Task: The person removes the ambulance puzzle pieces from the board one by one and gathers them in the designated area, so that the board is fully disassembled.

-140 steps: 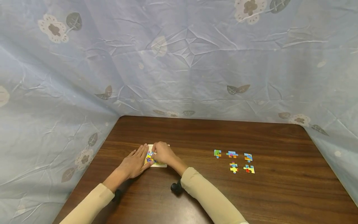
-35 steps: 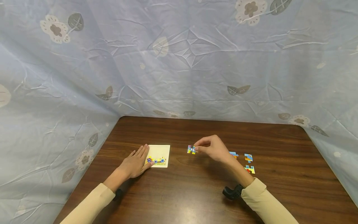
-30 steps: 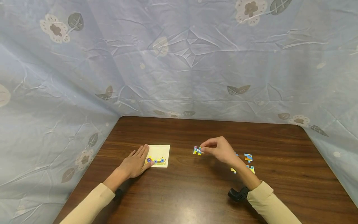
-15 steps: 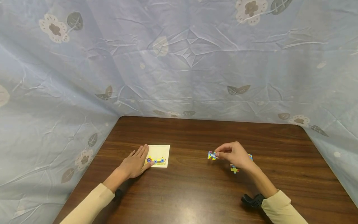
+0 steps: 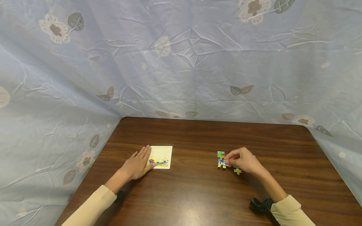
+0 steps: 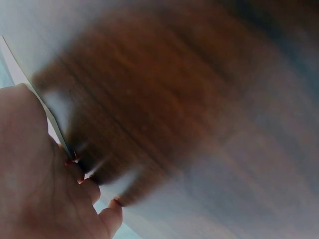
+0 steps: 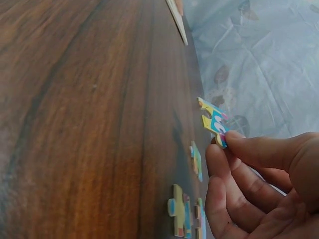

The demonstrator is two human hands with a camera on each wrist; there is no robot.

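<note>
A square cream puzzle board [image 5: 160,151] lies at the left, with a strip of coloured picture along its lower part. My left hand [image 5: 135,165] rests flat on the board's left edge, fingers spread and thumb over the picture. Between thumb and fingertips my right hand [image 5: 245,160] pinches a blue and yellow puzzle piece [image 5: 221,163]. In the right wrist view this held piece [image 7: 217,122] is above the table, tilted. A green-cornered piece [image 5: 221,153] appears just behind it. A yellow piece [image 5: 238,170] lies below my right hand, which partly covers other pieces.
The brown wooden table [image 5: 183,188] has light grey-blue patterned cloth [image 5: 181,78] behind it and at both sides. Several loose pieces, one of them yellowish [image 7: 178,211], stand near my right hand in the right wrist view. A black wrist device [image 5: 261,204] hangs under the right forearm.
My right hand has carried the pinched piece rightward from between the board and the loose pieces, to beside the green-cornered piece. My left hand has stayed on the board.
</note>
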